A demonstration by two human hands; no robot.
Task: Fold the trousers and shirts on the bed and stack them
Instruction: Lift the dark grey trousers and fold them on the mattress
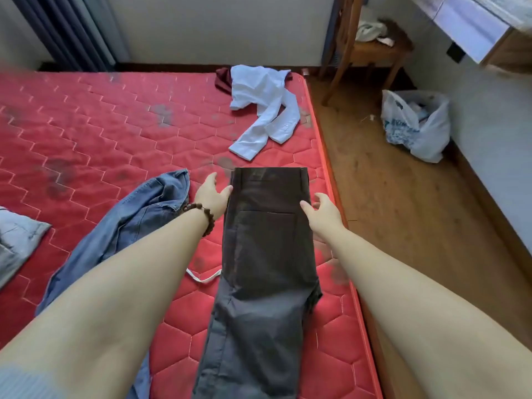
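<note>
Dark grey trousers (264,254) lie lengthwise on the red mattress (95,125), legs laid one on the other, waistband at the far end. My left hand (211,194) rests at the trousers' left edge near the waistband, fingers spread. My right hand (324,210) touches the right edge beside the back pocket, fingers apart. Neither hand grips the cloth. Blue jeans (135,223) lie crumpled to the left under my left forearm. A white shirt (267,108) lies rumpled at the far right corner, over a dark red garment (223,79).
A grey garment (17,240) lies at the left edge. The mattress's right edge runs along a wooden floor with a white plastic bag (417,122) and a wooden chair (371,50) holding cloth. A white strap (201,276) pokes out by the trousers.
</note>
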